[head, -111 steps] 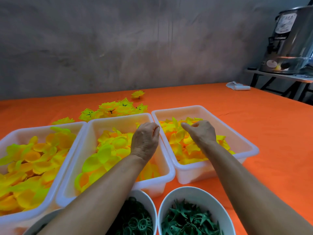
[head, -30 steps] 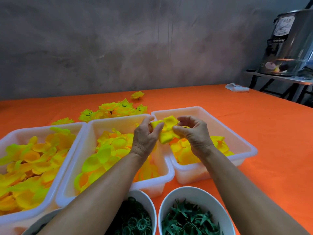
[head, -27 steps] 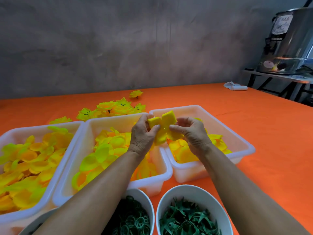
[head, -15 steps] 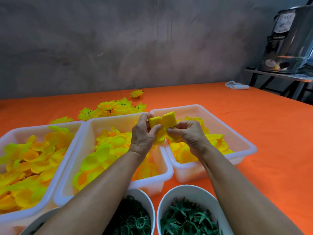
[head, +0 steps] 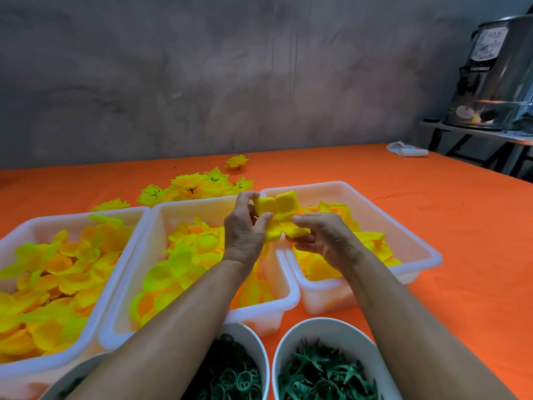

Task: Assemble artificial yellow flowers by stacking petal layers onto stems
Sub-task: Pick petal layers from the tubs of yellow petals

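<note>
- Two hands meet over the gap between the middle and right tubs, both on one yellow petal layer (head: 277,215) held above the tub rims.
- Left hand (head: 244,230): thumb and fingers curled, pinching the left side of the petal layer, back of hand toward camera.
- Right hand (head: 322,237): fingers curled, pinching the layer's lower right lobe from the right, palm partly turned up.
- Petal layer: four squarish lobes, two upper ones stand clear above the fingers, lower ones partly hidden in the grip (no stem visible in it, cannot tell if one is inside).
- Right tub (head: 415,249): white plastic, holds loose yellow-orange petal pieces, directly under the right hand.
- Middle tub (head: 184,204): white, touching the right tub, filled with rounder yellow-green petal layers; left forearm crosses over it.
- Left tub (head: 37,223): white, just beside the middle tub, heaped with yellow and orange petals.
- Right bowl (head: 326,327): white, near edge, holds dark green spiky calyx parts.
- Middle bowl (head: 251,339): white, beside it, holds dark green ring-shaped parts; partly covered by the left forearm.
- Finished yellow flowers (head: 199,187) lie in a cluster on the orange tablecloth (head: 432,203) behind the tubs, one single flower (head: 236,162) farther back.
- Far right: white rolled cloth (head: 406,151) on the table edge, steel urn (head: 501,76) on a side stand.
</note>
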The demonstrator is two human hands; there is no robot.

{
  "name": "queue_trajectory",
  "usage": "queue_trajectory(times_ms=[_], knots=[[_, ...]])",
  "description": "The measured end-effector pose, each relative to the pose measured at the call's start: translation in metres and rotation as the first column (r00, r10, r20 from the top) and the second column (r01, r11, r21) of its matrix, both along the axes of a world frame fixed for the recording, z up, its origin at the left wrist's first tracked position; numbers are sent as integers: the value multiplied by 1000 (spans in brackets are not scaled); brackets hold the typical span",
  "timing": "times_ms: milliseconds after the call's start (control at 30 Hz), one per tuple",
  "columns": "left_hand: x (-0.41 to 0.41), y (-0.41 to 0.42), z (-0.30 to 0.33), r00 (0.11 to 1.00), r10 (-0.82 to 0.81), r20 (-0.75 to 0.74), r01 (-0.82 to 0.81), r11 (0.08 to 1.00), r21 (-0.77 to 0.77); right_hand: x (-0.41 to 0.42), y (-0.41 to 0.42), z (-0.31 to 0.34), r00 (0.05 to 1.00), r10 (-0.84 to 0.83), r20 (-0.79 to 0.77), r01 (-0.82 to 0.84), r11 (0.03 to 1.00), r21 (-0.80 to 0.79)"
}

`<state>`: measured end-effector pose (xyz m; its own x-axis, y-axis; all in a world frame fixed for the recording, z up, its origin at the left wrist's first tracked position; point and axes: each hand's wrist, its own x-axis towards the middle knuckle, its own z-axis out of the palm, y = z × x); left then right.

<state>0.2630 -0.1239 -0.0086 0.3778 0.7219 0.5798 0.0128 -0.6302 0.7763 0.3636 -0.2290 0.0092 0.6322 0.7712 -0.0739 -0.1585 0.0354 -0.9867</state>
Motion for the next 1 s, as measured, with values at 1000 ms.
queue_trajectory(times_ms=[1000], knots=[[1,1,0,993,-117,-9,117,993,34,0,-1,-6,947,-206,246,151,962,226]])
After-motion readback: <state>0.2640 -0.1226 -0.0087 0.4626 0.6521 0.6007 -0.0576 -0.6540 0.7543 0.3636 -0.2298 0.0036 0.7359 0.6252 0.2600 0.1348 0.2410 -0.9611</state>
